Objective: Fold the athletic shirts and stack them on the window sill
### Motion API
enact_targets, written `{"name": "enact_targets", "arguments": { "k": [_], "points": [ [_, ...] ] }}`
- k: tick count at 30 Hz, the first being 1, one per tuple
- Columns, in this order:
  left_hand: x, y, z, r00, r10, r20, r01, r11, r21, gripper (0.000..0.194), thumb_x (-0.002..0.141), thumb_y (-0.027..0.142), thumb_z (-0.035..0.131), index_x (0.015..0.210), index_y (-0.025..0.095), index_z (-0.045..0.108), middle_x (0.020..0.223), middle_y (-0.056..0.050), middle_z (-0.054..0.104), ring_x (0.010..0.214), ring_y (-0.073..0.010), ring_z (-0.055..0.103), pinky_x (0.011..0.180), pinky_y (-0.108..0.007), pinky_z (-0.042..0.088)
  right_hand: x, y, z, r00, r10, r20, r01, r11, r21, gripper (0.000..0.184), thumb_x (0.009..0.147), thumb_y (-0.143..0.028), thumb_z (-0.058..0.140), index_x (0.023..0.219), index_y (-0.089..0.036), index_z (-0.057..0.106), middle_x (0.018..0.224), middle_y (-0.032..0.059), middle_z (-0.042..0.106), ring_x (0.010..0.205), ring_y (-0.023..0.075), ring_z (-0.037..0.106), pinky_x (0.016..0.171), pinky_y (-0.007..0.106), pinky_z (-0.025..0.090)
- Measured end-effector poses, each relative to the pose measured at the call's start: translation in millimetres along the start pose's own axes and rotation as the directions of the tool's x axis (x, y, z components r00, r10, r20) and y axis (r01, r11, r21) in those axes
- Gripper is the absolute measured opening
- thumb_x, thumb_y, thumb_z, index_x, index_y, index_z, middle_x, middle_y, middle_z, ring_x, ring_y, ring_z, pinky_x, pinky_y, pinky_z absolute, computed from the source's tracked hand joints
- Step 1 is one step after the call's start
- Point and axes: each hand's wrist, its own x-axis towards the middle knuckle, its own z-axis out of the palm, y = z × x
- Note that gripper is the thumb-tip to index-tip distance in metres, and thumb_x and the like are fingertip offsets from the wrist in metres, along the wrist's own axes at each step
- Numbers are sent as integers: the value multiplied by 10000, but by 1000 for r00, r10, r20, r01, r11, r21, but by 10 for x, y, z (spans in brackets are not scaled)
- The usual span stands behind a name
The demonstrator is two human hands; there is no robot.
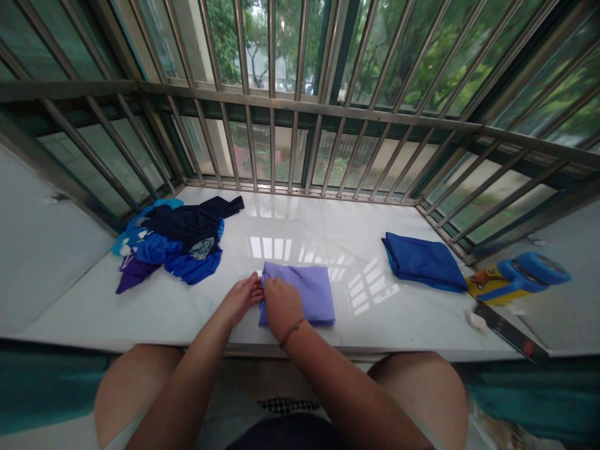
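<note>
A lavender folded cloth [316, 294] lies as a flat rectangle on the white ledge in front of me. My right hand [284, 306] rests over its left part, fingers curled down and closed on the fabric near the left edge. Beside that same edge is my left hand [241, 299], palm turned toward the cloth. Its fingers are slightly apart, their tips touching or very close to the fabric. The right hand partly hides where the fingertips meet the cloth.
A loose heap of dark blue, bright blue and purple clothes [180, 231] lies at the left. On the right sit a folded blue garment [424, 262], a blue-and-yellow canister [520, 278], a dark flat box [510, 332] and a small white object [477, 320]. Metal window bars [309, 106] enclose the ledge.
</note>
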Motion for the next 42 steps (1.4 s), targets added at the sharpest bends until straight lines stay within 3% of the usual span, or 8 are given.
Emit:
{"name": "enact_targets", "arguments": {
  "k": [8, 12, 15, 18, 22, 27, 35, 42],
  "points": [
    [86, -138, -73, 969, 225, -103, -164, 896, 413, 426, 768, 561, 797, 965, 186, 753, 871, -61, 790, 764, -228, 732, 715, -337, 590, -584, -80, 523, 914, -407, 8, 406, 912, -59, 138, 1102, -235, 547, 1111, -206, 682, 1101, 91, 742, 1019, 255, 660, 871, 394, 530],
    [-29, -183, -18, 743, 623, -243, -337, 663, 669, 405, 883, 433, 697, 1220, 208, 699, 1243, -131, 759, 1123, -284, 742, 1011, -450, 602, -844, 122, 492, 742, -669, -43, 670, 742, 9, 145, 1077, -384, 646, 1037, -249, 677, 991, 17, 736, 957, 219, 617, 848, 351, 489],
    [-177, -227, 2, 625, 773, -105, -390, 426, 816, 300, 963, 389, 620, 1202, 226, 701, 1281, -133, 727, 1171, -293, 702, 1021, -466, 597, -877, 341, 404, 845, -508, -171, 519, 854, 28, 97, 1080, -313, 618, 1096, -258, 696, 1009, 28, 743, 1016, 222, 625, 943, 370, 483],
    [-284, -282, -9, 691, 715, 105, -444, 305, 843, 221, 993, 383, 612, 1113, 251, 743, 1188, -114, 758, 1141, -298, 699, 1038, -470, 580, -800, 658, 316, 946, -45, -321, 61, 997, 39, 289, 1078, -242, 550, 1348, -218, 651, 1245, 131, 732, 1160, 276, 637, 1036, 442, 495],
    [-315, -321, -34, 767, 594, 243, -479, 278, 833, 173, 974, 393, 663, 932, 261, 767, 1131, -117, 776, 1115, -310, 708, 1058, -483, 553, -695, 1082, 254, 863, 446, -239, -446, 893, 59, 550, 1044, -381, 621, 1486, -63, 545, 1322, 289, 685, 1180, 385, 675, 926, 480, 558],
    [-293, -296, -36, 755, 605, 252, -507, 294, 810, 172, 975, 379, 654, 886, 262, 744, 1095, -98, 775, 1086, -288, 719, 1020, -441, 558, -644, 1359, 186, 897, 439, 57, -442, 882, 163, 280, 1050, -366, 603, 1145, -119, 698, 1094, 194, 780, 1065, 322, 750, 918, 382, 544],
    [-272, -309, -56, 762, 597, 249, -488, 277, 828, 195, 975, 396, 624, 908, 254, 740, 1086, -91, 771, 1060, -279, 722, 996, -426, 566, -604, 2002, -131, 879, 477, -7, -311, 584, 750, 306, 987, -428, 561, 1177, -199, 628, 1024, 57, 784, 938, 231, 742, 826, 330, 578],
    [-254, -323, -68, 759, 596, 263, -487, 251, 837, 197, 978, 388, 617, 888, 261, 739, 1071, -88, 774, 1054, -283, 714, 1004, -436, 563, -426, 2768, -846, 801, 599, 0, -296, 396, 869, 317, 876, -372, 626, 1147, -212, 588, 909, 9, 718, 761, 177, 675, 672, 269, 559]
  ]
}}
